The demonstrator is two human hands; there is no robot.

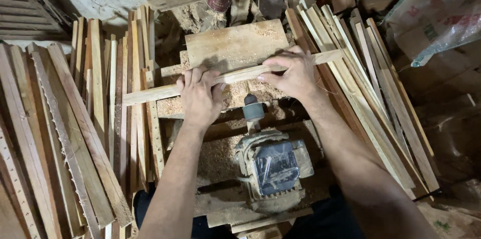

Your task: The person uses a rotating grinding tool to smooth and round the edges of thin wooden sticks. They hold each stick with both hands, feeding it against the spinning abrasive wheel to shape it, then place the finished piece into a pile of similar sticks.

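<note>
Motor (273, 169) nearest, dusty, low centre, shaft w/ small drum (253, 110) pointing up toward strip. Long wood strip (235, 76) lies crosswise on sawdusty worktop (235, 43). Left hand (200, 96) grip clamped over strip; right hand (293, 73) fingers pressed on it (flat, not wrapped). Slat stacks (90, 118) both sides.

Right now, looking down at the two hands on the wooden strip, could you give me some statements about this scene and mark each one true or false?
1. Both hands press on one long wooden strip. True: the left hand and the right hand both rest on it.
2. The electric motor sits beyond the strip, far from the person. False: it sits nearer the person, between the forearms.
3. Sawdust lies under the strip. True.
4. Wooden strips are stacked on the left side only. False: stacks lie at the left and at the right.
</note>
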